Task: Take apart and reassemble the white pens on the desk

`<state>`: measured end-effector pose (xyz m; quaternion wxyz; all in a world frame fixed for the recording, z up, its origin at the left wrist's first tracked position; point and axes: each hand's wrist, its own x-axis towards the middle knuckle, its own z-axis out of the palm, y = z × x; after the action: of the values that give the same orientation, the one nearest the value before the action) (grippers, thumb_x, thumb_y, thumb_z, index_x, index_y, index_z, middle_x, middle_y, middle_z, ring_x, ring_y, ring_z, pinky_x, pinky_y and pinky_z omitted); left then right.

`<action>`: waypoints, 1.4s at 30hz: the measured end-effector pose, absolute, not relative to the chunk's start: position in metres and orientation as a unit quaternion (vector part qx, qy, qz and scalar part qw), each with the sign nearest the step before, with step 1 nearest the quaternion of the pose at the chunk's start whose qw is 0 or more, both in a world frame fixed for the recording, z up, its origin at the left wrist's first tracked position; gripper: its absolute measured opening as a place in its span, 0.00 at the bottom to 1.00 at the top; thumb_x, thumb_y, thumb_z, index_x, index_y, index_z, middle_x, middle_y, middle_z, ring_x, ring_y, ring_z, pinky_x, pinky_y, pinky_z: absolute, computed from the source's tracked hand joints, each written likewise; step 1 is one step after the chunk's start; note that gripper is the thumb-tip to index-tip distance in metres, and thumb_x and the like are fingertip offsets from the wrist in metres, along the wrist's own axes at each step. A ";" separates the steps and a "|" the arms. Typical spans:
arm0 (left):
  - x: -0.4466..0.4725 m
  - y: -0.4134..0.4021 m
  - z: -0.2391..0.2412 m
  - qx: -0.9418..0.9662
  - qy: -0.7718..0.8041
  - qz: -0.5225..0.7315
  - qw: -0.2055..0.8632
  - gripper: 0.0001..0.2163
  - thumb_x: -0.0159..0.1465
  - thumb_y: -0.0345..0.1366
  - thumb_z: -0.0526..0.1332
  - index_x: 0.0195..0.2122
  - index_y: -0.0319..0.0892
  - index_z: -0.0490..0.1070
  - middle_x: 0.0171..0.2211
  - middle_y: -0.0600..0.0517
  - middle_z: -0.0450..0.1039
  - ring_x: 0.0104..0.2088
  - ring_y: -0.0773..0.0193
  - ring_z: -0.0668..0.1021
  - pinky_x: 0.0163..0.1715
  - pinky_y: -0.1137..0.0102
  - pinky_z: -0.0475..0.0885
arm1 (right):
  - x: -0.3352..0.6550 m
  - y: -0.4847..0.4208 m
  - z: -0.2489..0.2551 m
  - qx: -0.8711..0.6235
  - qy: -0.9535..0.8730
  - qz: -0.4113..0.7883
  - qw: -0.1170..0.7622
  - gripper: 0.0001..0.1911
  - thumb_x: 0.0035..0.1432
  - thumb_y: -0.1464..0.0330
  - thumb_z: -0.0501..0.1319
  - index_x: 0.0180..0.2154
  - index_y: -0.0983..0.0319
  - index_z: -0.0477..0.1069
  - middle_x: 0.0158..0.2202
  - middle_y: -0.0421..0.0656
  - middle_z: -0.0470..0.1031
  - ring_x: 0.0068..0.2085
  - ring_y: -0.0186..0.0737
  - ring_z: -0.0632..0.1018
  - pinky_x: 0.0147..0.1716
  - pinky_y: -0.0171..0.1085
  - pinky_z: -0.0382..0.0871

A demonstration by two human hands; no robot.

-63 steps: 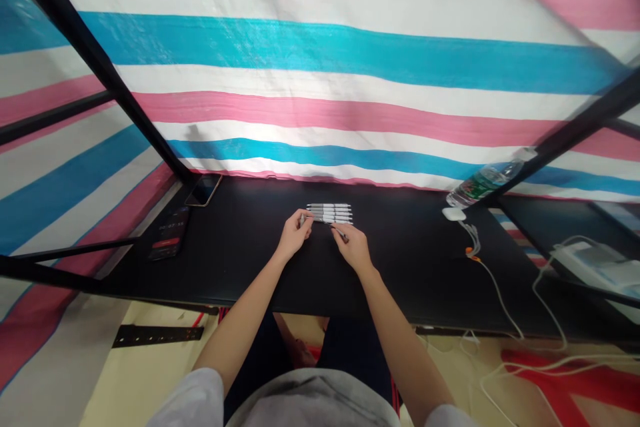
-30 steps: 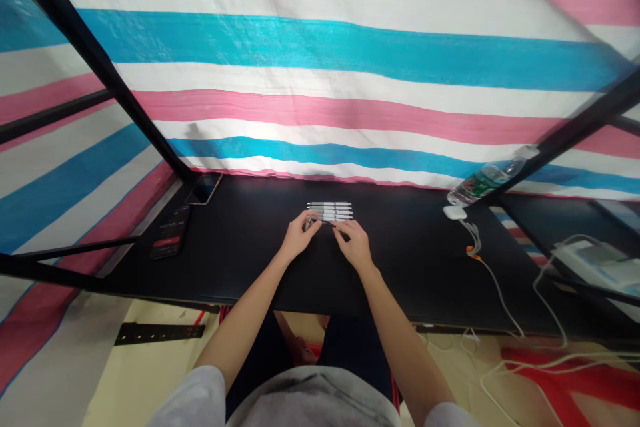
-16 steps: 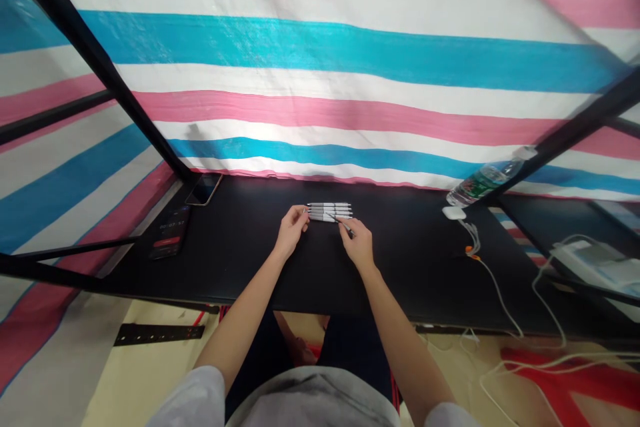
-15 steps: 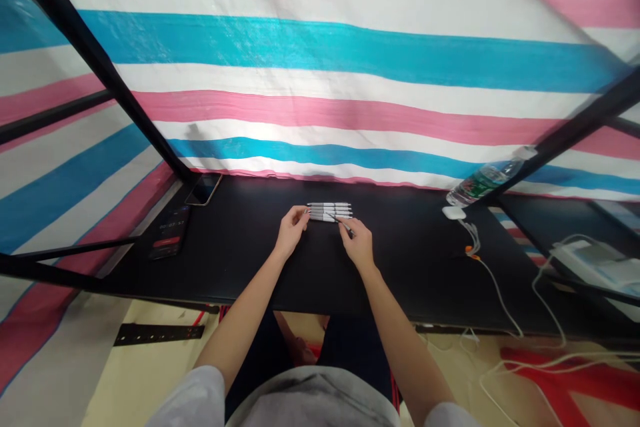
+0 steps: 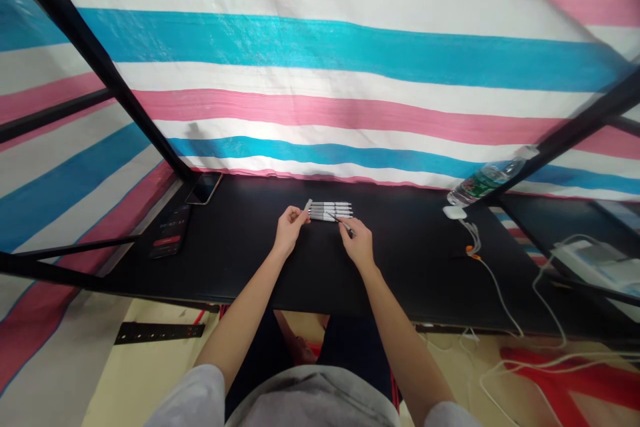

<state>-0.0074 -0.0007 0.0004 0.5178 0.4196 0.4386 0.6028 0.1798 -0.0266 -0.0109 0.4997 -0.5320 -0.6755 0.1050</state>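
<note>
Black desk [image 5: 235, 267]: L hand [image 5: 289, 230] fingers pinch pen [image 5: 308, 204], R hand [image 5: 357, 243] 2nd pen [image 5: 337, 219] (by row [image 5: 336, 209]).

1. The left arm [image 5: 245, 323] reaches forward and inward, wrist gently bent.
2. The left hand [image 5: 289, 230] pinches between thumb and fingers.
3. The right arm [image 5: 400, 333] mirrors it.
4. The right hand [image 5: 357, 244] pinches too, palm down.

Apparently pens [image 5: 330, 211], side by side on a desk [image 5: 400, 267]
</note>
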 end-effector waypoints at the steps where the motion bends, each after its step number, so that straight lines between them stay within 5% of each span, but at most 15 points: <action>1: -0.008 0.000 0.000 0.419 0.443 0.599 0.520 0.16 0.54 0.45 0.68 0.27 0.40 0.63 0.27 0.54 0.71 0.29 0.69 0.76 0.37 0.70 0.71 | 0.180 -0.027 -0.011 -0.532 -0.676 0.106 0.499 0.14 0.62 0.67 0.54 0.40 0.59 0.78 0.34 0.45 0.79 0.36 0.41 0.77 0.39 0.39 0.72; 17: -0.007 0.000 0.004 0.314 0.384 0.583 0.643 0.13 0.60 0.42 0.65 0.33 0.41 0.62 0.32 0.50 0.78 0.38 0.61 0.82 0.46 0.61 0.74 | 0.180 -0.026 -0.011 -0.525 -0.684 0.106 0.495 0.13 0.62 0.67 0.54 0.40 0.60 0.78 0.34 0.45 0.79 0.35 0.40 0.77 0.38 0.39 0.72; 25: -0.009 0.001 0.003 0.323 0.388 0.568 0.650 0.16 0.60 0.41 0.66 0.46 0.39 0.68 0.36 0.46 0.79 0.39 0.60 0.82 0.44 0.62 0.75 | 0.180 -0.027 -0.011 -0.523 -0.688 0.105 0.492 0.14 0.62 0.67 0.54 0.40 0.60 0.78 0.35 0.45 0.79 0.36 0.41 0.77 0.39 0.39 0.72; 35: -0.010 0.000 0.002 0.356 0.383 0.579 0.625 0.15 0.55 0.40 0.69 0.40 0.38 0.75 0.43 0.44 0.78 0.42 0.60 0.80 0.46 0.63 0.74 | 0.180 -0.027 -0.012 -0.526 -0.687 0.105 0.490 0.14 0.63 0.67 0.54 0.40 0.60 0.78 0.35 0.45 0.79 0.36 0.41 0.77 0.39 0.39 0.72; 42: -0.009 -0.002 0.006 0.463 0.414 0.607 0.495 0.10 0.52 0.35 0.69 0.35 0.39 0.75 0.44 0.45 0.77 0.48 0.58 0.77 0.56 0.59 0.67 | 0.180 -0.026 -0.012 -0.528 -0.687 0.110 0.488 0.14 0.63 0.67 0.54 0.41 0.60 0.78 0.35 0.45 0.79 0.36 0.41 0.77 0.41 0.40 0.72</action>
<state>-0.0086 -0.0018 0.0057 0.4949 0.4634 0.4141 0.6073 0.1800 -0.0265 -0.0120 0.4876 -0.5278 -0.6867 0.1105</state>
